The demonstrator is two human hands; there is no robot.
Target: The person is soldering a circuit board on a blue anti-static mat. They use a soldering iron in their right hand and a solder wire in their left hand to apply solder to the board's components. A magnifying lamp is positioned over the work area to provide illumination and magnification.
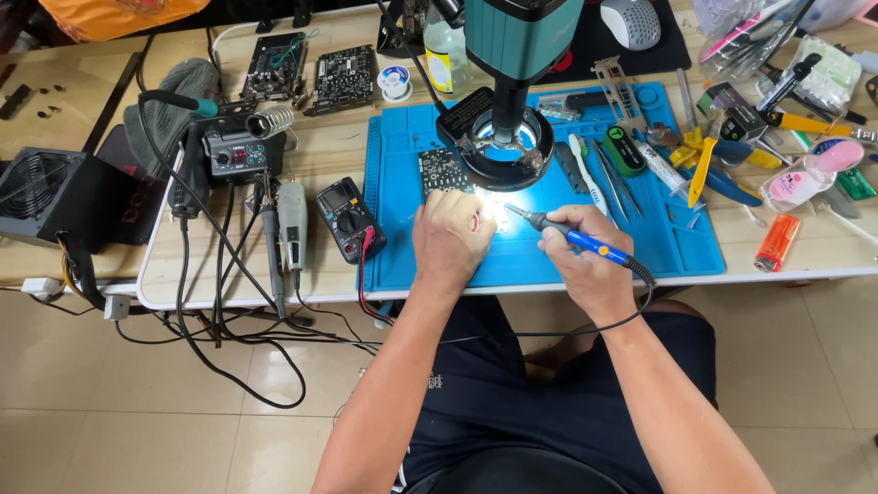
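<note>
My right hand (585,261) grips a soldering iron (576,236) with a blue and black handle, its tip pointing left toward the brightly lit spot under the teal microscope (512,55). My left hand (450,240) rests on the blue work mat (402,265), fingers curled over something small with a red and white part showing at its edge; what it holds is hidden. A dark circuit board (444,169) lies on the mat just beyond my left hand, beside the microscope's ring light (506,160).
A black multimeter (349,218) with red leads lies left of the mat, next to a soldering station (233,151) and cables. Tweezers, pliers with yellow handles (704,160), an orange lighter (777,242) and a pink bottle (805,178) crowd the right. A black power supply (64,197) sits far left.
</note>
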